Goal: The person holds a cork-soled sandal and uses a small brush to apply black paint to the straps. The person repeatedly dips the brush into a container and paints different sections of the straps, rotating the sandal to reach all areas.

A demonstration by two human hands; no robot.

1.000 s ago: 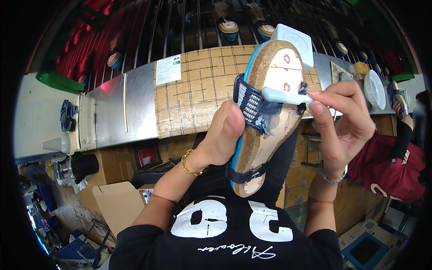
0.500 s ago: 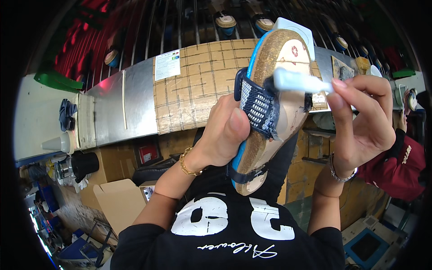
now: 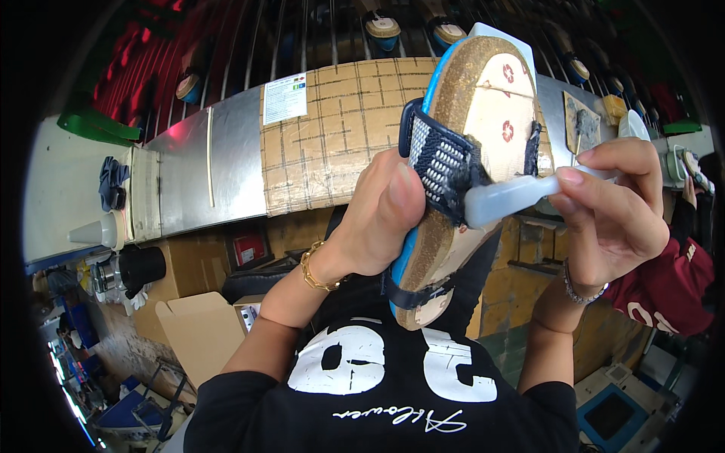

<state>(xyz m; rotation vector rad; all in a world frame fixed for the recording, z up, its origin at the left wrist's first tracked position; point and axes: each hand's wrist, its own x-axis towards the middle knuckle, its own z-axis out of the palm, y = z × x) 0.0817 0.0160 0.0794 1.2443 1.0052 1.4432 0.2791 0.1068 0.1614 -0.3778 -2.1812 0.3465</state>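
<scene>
My left hand (image 3: 375,219) grips a sandal (image 3: 468,121) by its left edge and holds it upright in front of me. The sandal has a cork-coloured footbed with small red marks, a blue sole edge and a dark blue woven strap (image 3: 440,162) across the middle. My right hand (image 3: 612,208) pinches a pale translucent plastic tool (image 3: 502,198), whose rounded end lies against the strap and the footbed. A gold bracelet is on my left wrist and a beaded one on my right.
Behind the sandal runs a metal bench front with a cardboard-covered panel (image 3: 340,132). More sandals (image 3: 381,26) hang on a rack above. An open cardboard box (image 3: 200,328) stands at lower left. A person in a dark red top (image 3: 676,283) is at the right.
The sandal has come closer to the camera. My right hand has lowered, bringing the pale tool from the upper footbed down to the strap.
</scene>
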